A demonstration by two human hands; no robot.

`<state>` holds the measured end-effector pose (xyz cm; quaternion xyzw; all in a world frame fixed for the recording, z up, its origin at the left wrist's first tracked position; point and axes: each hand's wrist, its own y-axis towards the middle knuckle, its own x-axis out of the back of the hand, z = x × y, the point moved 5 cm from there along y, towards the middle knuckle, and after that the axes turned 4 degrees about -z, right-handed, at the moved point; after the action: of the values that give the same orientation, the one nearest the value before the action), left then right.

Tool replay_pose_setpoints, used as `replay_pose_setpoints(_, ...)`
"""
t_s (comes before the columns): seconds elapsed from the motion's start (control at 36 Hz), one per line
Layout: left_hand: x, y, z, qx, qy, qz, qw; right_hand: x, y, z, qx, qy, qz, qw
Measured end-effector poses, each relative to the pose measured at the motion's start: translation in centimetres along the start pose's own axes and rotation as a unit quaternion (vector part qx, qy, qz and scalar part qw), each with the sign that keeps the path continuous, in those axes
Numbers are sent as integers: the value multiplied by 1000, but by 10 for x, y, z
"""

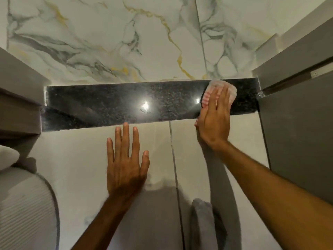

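Note:
A black speckled granite threshold strip point(111, 107) runs across a doorway, between pale floor tiles point(75, 159) near me and marbled tiles point(108, 42) beyond. My right hand point(214, 121) lies flat with straight fingers on a pink-and-white striped cloth point(206, 98), pressing it onto the strip's right end. My left hand point(126, 159) rests flat on the pale tile, fingers spread, its middle fingertip at the strip's near edge. It holds nothing.
Grey door-frame posts stand at the left point(19, 98) and right point(295, 123) ends of the strip. A ribbed white object with a dark rim point(27, 204) lies at the lower left. A grey fabric shape point(201, 222) sits at the bottom, near my right forearm.

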<state>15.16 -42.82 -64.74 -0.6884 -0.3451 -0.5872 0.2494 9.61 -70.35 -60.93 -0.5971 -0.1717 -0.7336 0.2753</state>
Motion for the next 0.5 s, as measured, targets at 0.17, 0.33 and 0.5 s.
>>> replay_pose_setpoints(0.17,-15,11,-29,-35,-4,3,999,-12,48,62,68,17,5,998)
replay_pose_setpoints(0.33,-14,13,-35,-59,1,-8,998,-10,-46,26,200,42,11,979)
replay_pose_setpoints(0.5,-13,15,-35,-43,-3,-6,999,8,-2,-44,51,29,-36,998)
